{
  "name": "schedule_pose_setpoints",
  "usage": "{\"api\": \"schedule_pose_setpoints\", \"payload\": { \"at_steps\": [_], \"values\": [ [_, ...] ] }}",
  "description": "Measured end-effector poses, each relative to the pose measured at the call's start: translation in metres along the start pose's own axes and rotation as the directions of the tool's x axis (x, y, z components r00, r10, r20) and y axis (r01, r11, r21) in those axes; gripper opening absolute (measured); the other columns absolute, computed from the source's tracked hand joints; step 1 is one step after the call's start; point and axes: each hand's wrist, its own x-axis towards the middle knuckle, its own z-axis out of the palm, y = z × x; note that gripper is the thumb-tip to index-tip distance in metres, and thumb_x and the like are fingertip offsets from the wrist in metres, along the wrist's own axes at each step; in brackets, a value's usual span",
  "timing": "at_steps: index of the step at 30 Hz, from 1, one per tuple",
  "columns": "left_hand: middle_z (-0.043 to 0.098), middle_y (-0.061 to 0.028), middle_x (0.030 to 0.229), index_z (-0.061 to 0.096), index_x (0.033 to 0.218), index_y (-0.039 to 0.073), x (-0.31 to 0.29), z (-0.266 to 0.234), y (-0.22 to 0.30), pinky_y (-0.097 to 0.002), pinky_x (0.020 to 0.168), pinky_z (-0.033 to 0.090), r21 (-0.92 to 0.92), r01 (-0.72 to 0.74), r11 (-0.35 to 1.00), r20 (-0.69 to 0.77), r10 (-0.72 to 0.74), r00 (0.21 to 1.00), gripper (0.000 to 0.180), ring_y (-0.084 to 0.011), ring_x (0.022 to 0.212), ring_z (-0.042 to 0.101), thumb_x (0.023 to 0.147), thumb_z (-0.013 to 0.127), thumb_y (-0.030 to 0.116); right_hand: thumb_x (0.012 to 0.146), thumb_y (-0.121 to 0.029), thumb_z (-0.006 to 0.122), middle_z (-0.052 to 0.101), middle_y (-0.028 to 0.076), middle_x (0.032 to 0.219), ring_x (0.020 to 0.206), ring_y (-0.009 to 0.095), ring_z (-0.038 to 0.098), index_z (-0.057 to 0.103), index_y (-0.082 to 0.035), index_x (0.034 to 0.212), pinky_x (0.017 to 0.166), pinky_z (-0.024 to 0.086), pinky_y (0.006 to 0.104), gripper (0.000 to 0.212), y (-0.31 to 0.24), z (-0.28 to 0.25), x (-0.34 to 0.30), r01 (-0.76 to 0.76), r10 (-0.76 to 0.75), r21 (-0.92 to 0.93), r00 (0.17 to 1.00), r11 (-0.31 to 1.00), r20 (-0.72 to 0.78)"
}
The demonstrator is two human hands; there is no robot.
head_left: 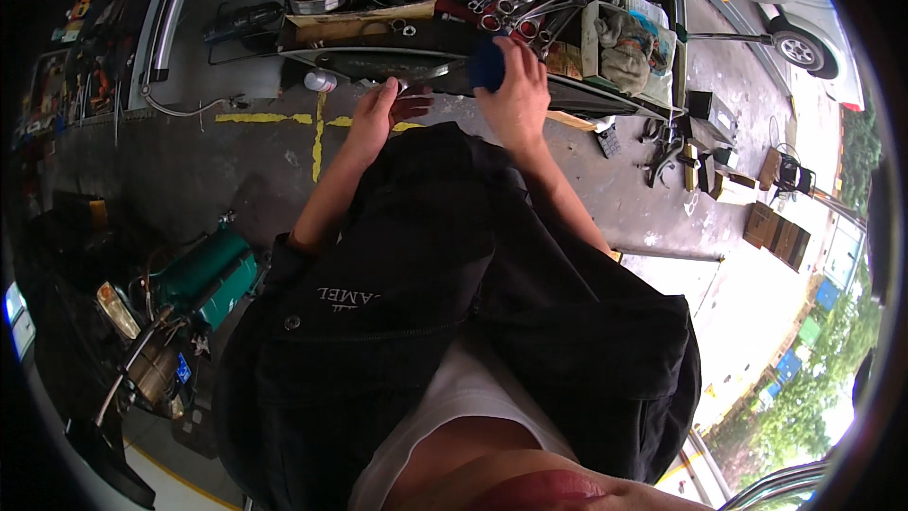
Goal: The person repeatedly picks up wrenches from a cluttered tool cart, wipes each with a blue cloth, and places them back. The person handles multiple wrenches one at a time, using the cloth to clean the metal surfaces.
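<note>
Between my hands is a slim shiny metal tool [437, 72], which looks like a wrench. My left hand [376, 116] has its thumb and fingers closed around the near-left end of it. A dark blue cloth [484, 64] is bunched in my right hand [518, 99], its fingers wrapped over the top. The tool's right end runs up to the cloth; whether the cloth wraps it cannot be seen. Both hands are at the front edge of a dark tool cart [355, 64]. Several loose wrenches [530, 9] lie in a heap on the cart, beyond my right hand.
A cardboard box [364, 17] of round metal parts stands on the cart's left. A tray of rags [629, 49] is at its right. A small white-capped container [321, 80] sits by the left edge. A green tank [206, 274] stands left; boxes [776, 235] and a car [799, 43] are right.
</note>
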Motion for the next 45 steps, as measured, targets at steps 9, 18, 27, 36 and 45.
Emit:
{"api": "schedule_pose_setpoints", "payload": {
  "at_steps": [9,18,27,36,45],
  "values": [
    [0.068,-0.0097,0.112,0.058,0.122,-0.003,0.006,-0.019,-0.027,-0.0354,0.09,0.055,-0.206,0.062,0.977,-0.148,-0.094,0.985,0.052,-0.0198,0.103,0.068,0.11,0.039,0.044,0.064,-0.014,0.078,0.064,0.013,0.123,0.11,0.037,0.063,0.063,-0.017,0.124,0.092,0.055,0.0447,0.062,-0.041,0.03,-0.015,0.269,-0.355,0.368,0.915,0.89,0.19],
    [0.065,-0.019,0.128,0.055,0.13,-0.005,0.001,-0.004,-0.021,-0.0418,0.105,0.05,-0.038,-0.034,0.999,-0.029,0.033,0.999,0.055,-0.0288,0.118,0.064,0.111,0.035,0.042,0.064,-0.012,0.078,0.068,0.007,0.115,0.102,0.033,0.066,0.068,-0.018,0.116,0.086,0.057,0.0425,0.054,-0.029,0.014,-0.005,0.137,-0.147,0.09,0.981,0.987,0.125],
    [0.064,-0.0224,0.13,0.055,0.132,-0.009,0.003,0.001,-0.014,-0.0403,0.106,0.05,0.032,-0.096,0.995,0.06,0.094,0.994,0.064,-0.0303,0.121,0.064,0.11,0.035,0.047,0.064,-0.014,0.079,0.065,0.008,0.107,0.1,0.033,0.064,0.064,-0.018,0.119,0.083,0.056,0.0441,0.057,-0.005,0.002,0.005,-0.044,0.047,-0.118,0.999,0.992,0.018],
    [0.063,-0.0135,0.129,0.055,0.132,-0.003,-0.004,-0.021,-0.044,-0.0383,0.101,0.051,0.346,-0.105,0.932,-0.129,0.158,0.979,0.053,-0.022,0.114,0.064,0.11,0.037,0.043,0.064,-0.013,0.078,0.067,0.01,0.117,0.105,0.032,0.067,0.069,-0.019,0.117,0.084,0.059,0.0422,0.054,-0.052,0.028,-0.015,0.204,-0.264,0.263,0.94,0.943,0.217],
    [0.067,-0.0203,0.125,0.055,0.133,-0.005,-0.001,-0.007,-0.02,-0.039,0.101,0.053,0.004,-0.086,0.996,-0.032,0.086,0.996,0.059,-0.0291,0.112,0.068,0.11,0.035,0.046,0.063,-0.01,0.078,0.066,0.006,0.117,0.104,0.031,0.065,0.069,-0.019,0.118,0.084,0.057,0.0408,0.057,-0.01,0.002,-0.003,0.089,-0.085,-0.035,0.992,0.995,0.089]
  ]
}}
